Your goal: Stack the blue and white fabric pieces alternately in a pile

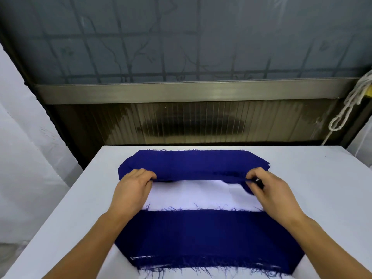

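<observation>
Far blue piece (193, 164) pinched along its near edge, left hand (132, 188) and right hand (265, 188) grasping a corner each, likely to keep it taut. White piece (193, 195) beneath; near blue piece (201, 238) on worktop (312, 188).

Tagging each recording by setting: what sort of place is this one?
Probably a makeshift home work corner: a plain white table pushed against a frosted, barred window, white drapes alongside, with frayed blue fabric pieces on it.
</observation>
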